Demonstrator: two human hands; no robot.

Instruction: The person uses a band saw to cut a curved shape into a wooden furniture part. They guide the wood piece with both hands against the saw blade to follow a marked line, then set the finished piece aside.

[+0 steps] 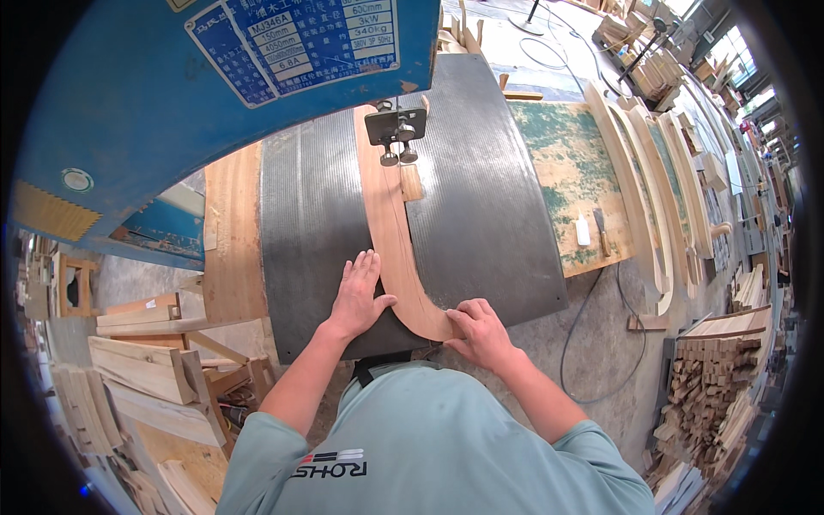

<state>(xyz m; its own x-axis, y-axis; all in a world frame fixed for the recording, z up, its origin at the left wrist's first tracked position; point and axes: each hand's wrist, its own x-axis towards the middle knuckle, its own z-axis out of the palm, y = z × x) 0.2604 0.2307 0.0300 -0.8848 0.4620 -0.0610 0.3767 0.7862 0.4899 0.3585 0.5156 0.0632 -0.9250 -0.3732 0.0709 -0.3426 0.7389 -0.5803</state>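
A long curved wooden piece [396, 245], shaped like a J, lies flat on the dark ribbed table of a bandsaw [481, 197]. Its far end runs beneath the metal blade guide [396, 127], where the thin blade comes down. My left hand [358, 296] rests along the piece's left edge, fingers stretched forward and thumb spread toward the wood. At the hooked near end, my right hand [482, 330] grips the tip between thumb and fingers. A small wood block [412, 183] sits beside the piece, just on the near side of the guide.
The blue saw housing [129, 129] arches over the table's left. On the right, a worn green-and-wood board [566, 163] carries a white bottle [583, 229] and a scraper [602, 232]. Curved wooden parts [639, 189], stacked offcuts [708, 386] and planks [142, 369] stand around. A cable [562, 365] loops across the floor.
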